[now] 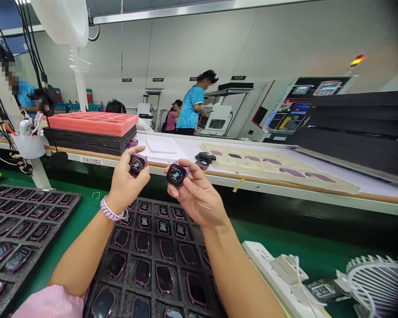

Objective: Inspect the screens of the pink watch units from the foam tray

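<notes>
My left hand (pixel 128 179) is closed round a purple smartwatch case (pixel 137 164) whose round dial is lit. To its right, a second smartwatch case (pixel 177 175), also with a lit dial, is pinched in the fingers of my right hand (pixel 200 194). Both watches are held up side by side, screens facing me. Beneath my wrists lies a dark foam tray (pixel 152 260) with purple-rimmed watch cases in its pockets; some screens show white text, others are black. My forearms cover parts of this tray.
Another foam tray (pixel 58 232) of watches lies at the left. On the shelf are a red foam tray (pixel 93 121) over black ones, several watches (pixel 205 157) and a beige sheet (pixel 285 174). A power strip (pixel 268 269) and small fan (pixel 378 282) sit right. A person (pixel 190 106) stands behind.
</notes>
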`<state>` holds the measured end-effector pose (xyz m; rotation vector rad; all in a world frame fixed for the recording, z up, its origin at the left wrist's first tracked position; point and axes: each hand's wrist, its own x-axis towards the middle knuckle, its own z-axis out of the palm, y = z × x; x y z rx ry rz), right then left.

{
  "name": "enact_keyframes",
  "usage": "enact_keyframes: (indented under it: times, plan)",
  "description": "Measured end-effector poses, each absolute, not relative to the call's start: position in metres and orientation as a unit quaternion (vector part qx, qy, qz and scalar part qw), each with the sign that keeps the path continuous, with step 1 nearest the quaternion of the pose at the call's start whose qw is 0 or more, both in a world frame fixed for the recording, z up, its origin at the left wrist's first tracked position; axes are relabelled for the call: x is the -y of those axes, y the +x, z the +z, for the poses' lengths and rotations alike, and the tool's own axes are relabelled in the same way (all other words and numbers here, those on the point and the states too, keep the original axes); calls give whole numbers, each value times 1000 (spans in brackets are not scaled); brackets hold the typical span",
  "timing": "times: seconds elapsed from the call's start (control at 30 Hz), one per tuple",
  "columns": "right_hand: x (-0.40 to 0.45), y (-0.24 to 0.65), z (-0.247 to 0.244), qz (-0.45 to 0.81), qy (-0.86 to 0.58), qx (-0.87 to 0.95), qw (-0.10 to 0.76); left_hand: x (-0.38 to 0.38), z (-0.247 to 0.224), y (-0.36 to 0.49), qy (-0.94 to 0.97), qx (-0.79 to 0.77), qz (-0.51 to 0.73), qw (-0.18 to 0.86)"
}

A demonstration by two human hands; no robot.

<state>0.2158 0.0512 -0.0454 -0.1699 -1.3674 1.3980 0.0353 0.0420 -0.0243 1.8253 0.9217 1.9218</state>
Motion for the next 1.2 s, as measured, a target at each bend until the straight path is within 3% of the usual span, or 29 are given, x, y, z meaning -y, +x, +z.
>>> enact_keyframes:
  times: [0.9,1.2]
  plan:
    - [-55,214,-47,607,-72,579,540,-40,-25,38,674,-345,616,220]
    - [-78,221,-51,687,-166,472,527,-54,-27,37,495,-281,595,568]
